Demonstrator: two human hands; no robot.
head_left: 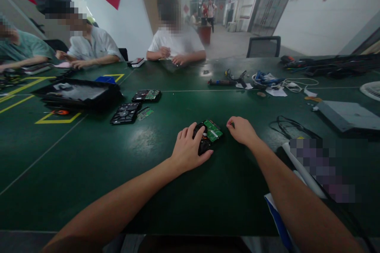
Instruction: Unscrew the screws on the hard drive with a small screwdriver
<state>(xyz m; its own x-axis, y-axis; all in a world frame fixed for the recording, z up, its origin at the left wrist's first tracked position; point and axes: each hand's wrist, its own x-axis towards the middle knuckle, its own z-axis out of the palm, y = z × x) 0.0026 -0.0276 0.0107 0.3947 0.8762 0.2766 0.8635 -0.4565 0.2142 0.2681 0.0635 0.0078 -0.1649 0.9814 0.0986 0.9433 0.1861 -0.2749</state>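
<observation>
In front of me a hard drive (213, 130) with a green circuit board lies on the green table. My left hand (188, 148) grips it from the left, fingers over its far edge and thumb along its near side, covering part of it. Just right of the drive and apart from it, my right hand (242, 129) is closed in a pinch; whatever is between the fingertips is too small to make out. Farther left lie another hard drive (146, 95), a black drive casing (126, 113) and a loose green circuit board (145, 113).
A black tray (77, 101) stands at left, an orange-handled item (61, 112) beside it. A dark screwdriver-like tool (221, 82), cables (299, 83) and a grey metal box (350, 115) lie to the right. Across the table sit several people, including one in white (176, 43).
</observation>
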